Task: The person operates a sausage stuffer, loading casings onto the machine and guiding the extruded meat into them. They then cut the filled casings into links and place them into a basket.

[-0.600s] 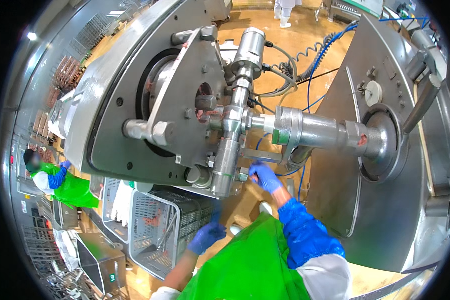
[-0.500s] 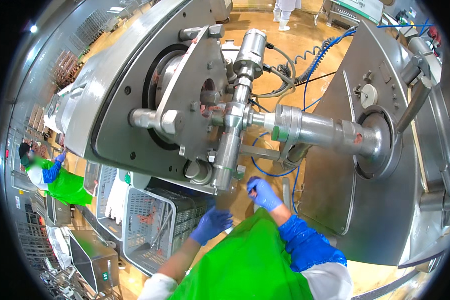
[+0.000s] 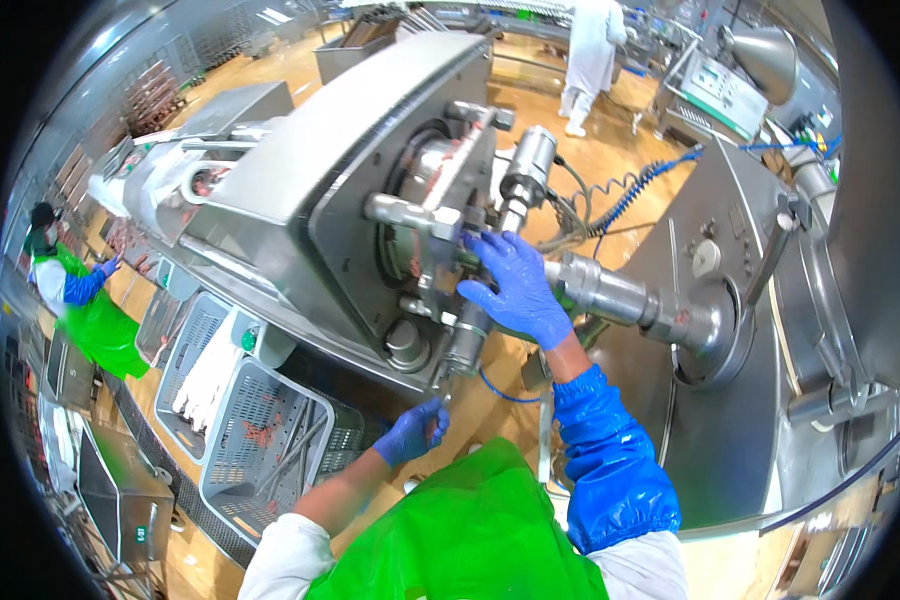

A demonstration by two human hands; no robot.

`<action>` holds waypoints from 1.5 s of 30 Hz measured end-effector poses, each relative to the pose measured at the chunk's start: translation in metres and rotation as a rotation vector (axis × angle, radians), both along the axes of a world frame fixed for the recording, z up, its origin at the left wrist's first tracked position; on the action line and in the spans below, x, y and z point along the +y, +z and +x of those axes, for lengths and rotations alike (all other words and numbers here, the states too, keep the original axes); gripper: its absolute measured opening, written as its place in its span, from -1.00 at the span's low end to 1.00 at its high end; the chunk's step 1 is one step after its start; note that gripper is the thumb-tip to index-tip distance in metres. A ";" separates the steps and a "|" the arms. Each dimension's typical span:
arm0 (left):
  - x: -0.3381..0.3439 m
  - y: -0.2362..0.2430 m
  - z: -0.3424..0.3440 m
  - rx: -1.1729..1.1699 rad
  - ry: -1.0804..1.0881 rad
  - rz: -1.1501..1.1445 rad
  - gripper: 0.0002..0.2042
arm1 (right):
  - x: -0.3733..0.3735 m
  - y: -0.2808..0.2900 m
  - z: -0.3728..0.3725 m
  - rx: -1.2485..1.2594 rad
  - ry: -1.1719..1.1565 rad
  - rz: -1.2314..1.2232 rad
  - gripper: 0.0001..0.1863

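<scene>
My right hand (image 3: pixel 515 290), in a purple glove, reaches over the steel pipe junction beside the machine's bolted plate (image 3: pixel 350 260), fingers spread over the fittings and partly hiding them. To its right runs a thick horizontal steel coupling (image 3: pixel 610 290). Lower and to the left, my left hand (image 3: pixel 410 432), also gloved, has its fingers curled near the bottom of a vertical steel cylinder (image 3: pixel 467 340); a small shiny piece shows at its fingertips, too small to name. A grey crate (image 3: pixel 230 470) with red scraps and metal rods inside stands beside that hand.
A co-worker in a green apron (image 3: pixel 105 330) stands at the left; a person in white (image 3: pixel 588 55) at the back. A second crate with white items (image 3: pixel 185 360) adjoins the first. A steel machine body (image 3: pixel 730 440) flanks my right. Coiled hoses (image 3: pixel 615 205) run behind.
My right hand has risen forward from below the junction onto the fittings. My left hand's spread fingers have curled. The view has shifted, showing more of the machine's left side and the room behind.
</scene>
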State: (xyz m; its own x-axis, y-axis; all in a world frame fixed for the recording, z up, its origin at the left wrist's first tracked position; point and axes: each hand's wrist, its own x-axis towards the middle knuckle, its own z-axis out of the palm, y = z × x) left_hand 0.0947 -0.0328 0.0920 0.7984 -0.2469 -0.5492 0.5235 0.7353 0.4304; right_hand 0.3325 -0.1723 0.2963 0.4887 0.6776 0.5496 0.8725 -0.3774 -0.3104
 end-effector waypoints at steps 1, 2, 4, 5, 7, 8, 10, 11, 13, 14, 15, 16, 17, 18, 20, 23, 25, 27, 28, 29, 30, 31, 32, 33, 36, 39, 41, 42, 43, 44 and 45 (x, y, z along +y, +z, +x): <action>0.002 -0.003 -0.006 -0.053 0.007 0.043 -0.63 | 0.010 -0.004 0.005 -0.011 -0.017 -0.044 -0.28; 0.008 -0.005 -0.017 -0.202 -0.033 0.182 -0.61 | 0.015 -0.008 0.009 -0.024 -0.035 -0.085 -0.23; 0.018 -0.018 -0.046 -0.052 0.091 0.066 -0.61 | 0.026 -0.010 0.014 -0.029 -0.076 -0.217 -0.13; 0.021 -0.026 -0.056 0.018 0.147 -0.009 -0.61 | 0.029 0.001 0.022 -0.063 -0.062 -0.236 -0.19; 0.026 -0.029 -0.084 0.001 0.152 -0.013 -0.62 | 0.038 0.007 0.032 0.067 -0.006 -0.398 -0.26; 0.028 -0.042 -0.098 0.003 0.154 -0.046 -0.63 | 0.040 0.001 0.037 0.047 0.045 -0.361 -0.27; 0.021 -0.052 -0.119 -0.004 0.148 -0.012 -0.63 | 0.039 0.001 0.033 -0.020 0.100 -0.407 -0.41; 0.020 -0.057 -0.122 0.000 0.139 0.011 -0.63 | 0.042 -0.006 0.046 0.088 0.166 -0.340 -0.45; 0.011 -0.060 -0.122 -0.026 0.106 0.017 -0.63 | 0.033 -0.036 0.075 0.336 0.247 -0.219 -0.53; 0.010 -0.056 -0.118 -0.077 0.117 0.051 -0.63 | 0.038 -0.044 0.075 0.370 0.211 -0.167 -0.54; 0.012 -0.051 -0.112 -0.135 0.122 0.090 -0.62 | 0.042 -0.048 0.074 0.395 0.169 -0.111 -0.56; 0.013 -0.047 -0.105 -0.152 0.114 0.089 -0.62 | 0.039 -0.052 0.075 0.419 0.111 -0.055 -0.56; 0.014 -0.044 -0.100 -0.169 0.104 0.087 -0.62 | 0.037 -0.069 0.085 0.416 0.037 -0.031 -0.55; 0.015 -0.041 -0.090 -0.203 0.078 0.092 -0.62 | 0.029 -0.089 0.104 0.395 -0.051 0.005 -0.53; 0.014 -0.043 -0.085 -0.201 0.113 0.024 -0.61 | 0.028 -0.091 0.100 0.439 -0.049 0.138 -0.52; 0.019 -0.049 -0.081 -0.203 0.167 -0.070 -0.61 | 0.046 -0.029 0.037 0.671 0.089 0.345 -0.55; 0.024 -0.052 -0.077 -0.190 0.192 -0.152 -0.59 | 0.028 -0.027 0.015 0.510 0.056 0.438 -0.78; 0.027 -0.035 -0.067 -0.236 0.205 -0.333 -0.58 | 0.008 -0.018 -0.037 0.479 0.047 0.451 -0.89; 0.026 -0.021 -0.065 -0.250 0.216 -0.422 -0.57 | 0.002 -0.024 -0.064 0.754 0.066 0.665 -0.91; 0.025 -0.004 -0.059 -0.220 0.222 -0.426 -0.55 | -0.001 -0.024 -0.098 0.572 0.130 0.482 -0.90; 0.022 0.018 -0.052 -0.186 0.214 -0.429 -0.54 | -0.003 -0.026 -0.130 0.387 0.180 0.303 -0.89; 0.018 0.035 -0.043 -0.155 0.200 -0.431 -0.52 | -0.004 -0.043 -0.149 0.244 0.266 0.204 -0.77; 0.017 0.046 -0.038 -0.210 0.230 -0.467 -0.52 | 0.005 -0.032 -0.171 0.231 0.298 -0.119 -0.72; 0.013 0.056 -0.031 -0.267 0.235 -0.507 -0.52 | 0.011 -0.041 -0.181 0.352 0.316 -0.180 -0.65; 0.004 0.069 -0.012 -0.280 0.237 -0.411 -0.53 | 0.005 -0.073 -0.189 0.194 0.234 -0.387 -0.59; -0.008 0.031 0.004 -0.201 0.265 -0.311 -0.64 | -0.010 -0.085 -0.182 0.073 0.211 -0.412 -0.58; -0.004 0.017 0.004 -0.163 0.251 -0.286 -0.68 | -0.017 -0.081 -0.165 0.219 0.291 -0.267 -0.59; 0.001 0.016 0.002 -0.182 0.246 -0.305 -0.70 | -0.027 -0.087 -0.151 0.558 0.205 -0.117 -0.60; 0.008 0.019 -0.003 -0.201 0.240 -0.325 -0.71 | -0.041 -0.105 -0.130 0.893 0.111 0.040 -0.62; 0.015 0.020 -0.009 -0.217 0.232 -0.342 -0.72 | -0.057 -0.130 -0.106 1.224 0.009 0.207 -0.63; 0.021 0.020 -0.017 -0.209 0.235 -0.365 -0.72 | -0.072 -0.165 -0.077 1.402 -0.068 0.481 -0.66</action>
